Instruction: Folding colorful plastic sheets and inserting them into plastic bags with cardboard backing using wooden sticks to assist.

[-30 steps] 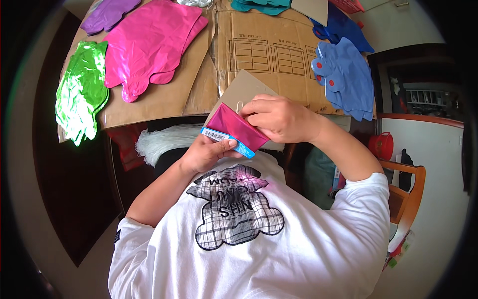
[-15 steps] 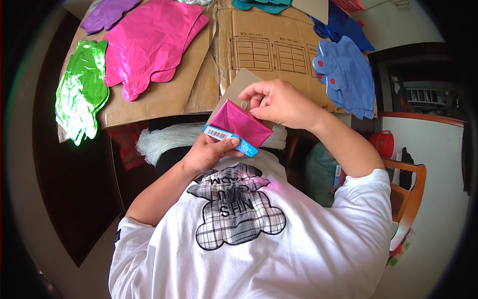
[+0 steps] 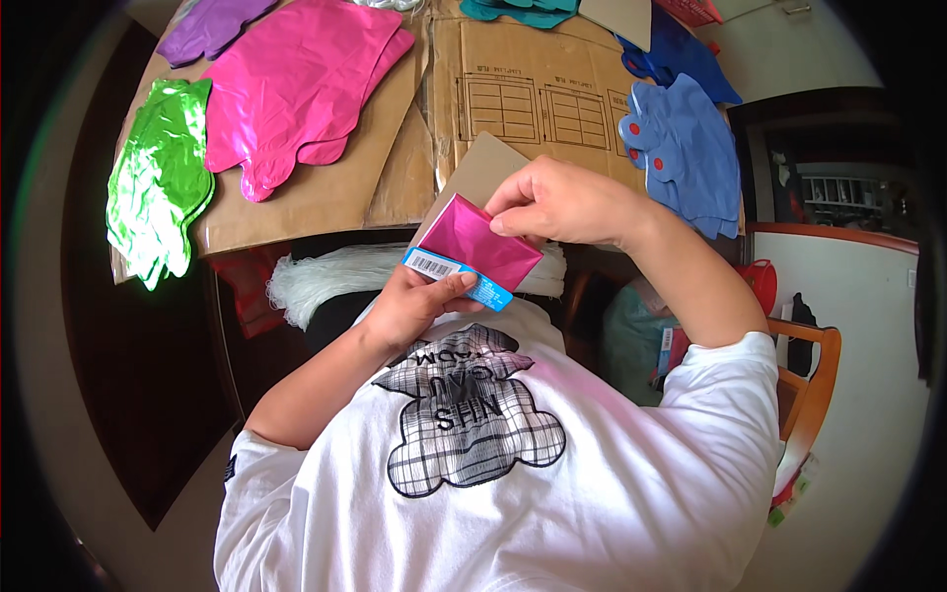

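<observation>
In front of my chest, my left hand grips a flat stack from below, its thumb over a blue printed card with a barcode. A shiny pink foil piece, folded flat, lies in that stack above the blue strip. Behind the foil, a plain grey-brown card sticks up past its upper edge. My right hand is closed, thumb and finger pinching at the foil's upper right edge. Its other fingertips are hidden behind the foil.
Beyond my hands is a cardboard-covered table. On it lie flat foil shapes: green, large pink, purple and blue. White strands hang below its edge. A wooden chair stands at right.
My right hand has moved slightly down and left, from just above the card to the foil's upper edge, and its fingers have closed more. The left hand keeps its hold.
</observation>
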